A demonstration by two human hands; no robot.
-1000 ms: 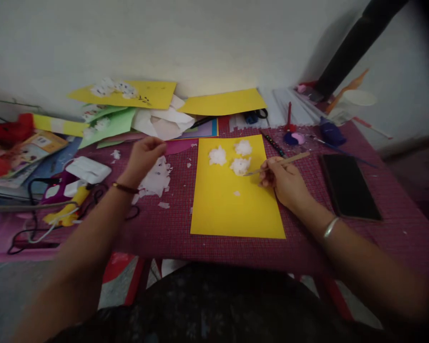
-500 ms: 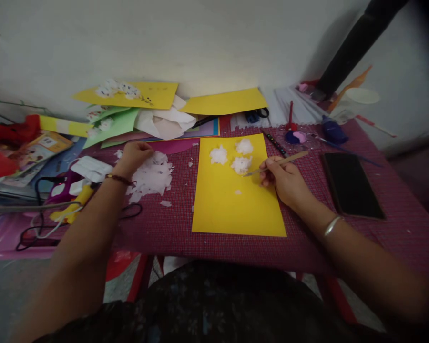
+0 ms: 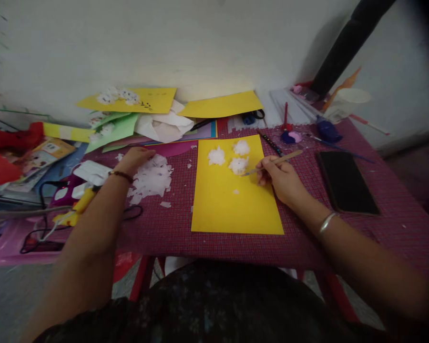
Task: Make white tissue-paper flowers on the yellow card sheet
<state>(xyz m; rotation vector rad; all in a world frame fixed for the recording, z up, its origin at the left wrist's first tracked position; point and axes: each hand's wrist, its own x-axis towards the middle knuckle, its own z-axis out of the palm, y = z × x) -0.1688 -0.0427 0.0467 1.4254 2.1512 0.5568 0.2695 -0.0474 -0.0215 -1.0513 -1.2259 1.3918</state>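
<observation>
My right hand (image 3: pixel 279 175) is closed around a thin paintbrush (image 3: pixel 289 156) with a pale wooden handle. The brush's tip points left, near the lowest of three white paper puffs (image 3: pixel 239 165) on a yellow sheet (image 3: pixel 232 214). A small white scrap (image 3: pixel 236 191) lies on the sheet below them. Over the upper left edge of a pile of torn white paper (image 3: pixel 150 181), my left hand (image 3: pixel 136 159) has its fingers drawn together. Whatever they pinch, if anything, is hidden.
Behind the sheet lie coloured papers, a decorated yellow card (image 3: pixel 153 98) and scissors (image 3: pixel 258 115). To the right are a dark phone (image 3: pixel 347 182), a blue bottle (image 3: pixel 329 130) and paint blobs. A yellow glue gun (image 3: pixel 81 202) and cables sit at the left.
The whole view has shifted slightly. My left hand stays at the paper pile with its fingers reaching a little lower. My right hand keeps the paintbrush near the same puff.
</observation>
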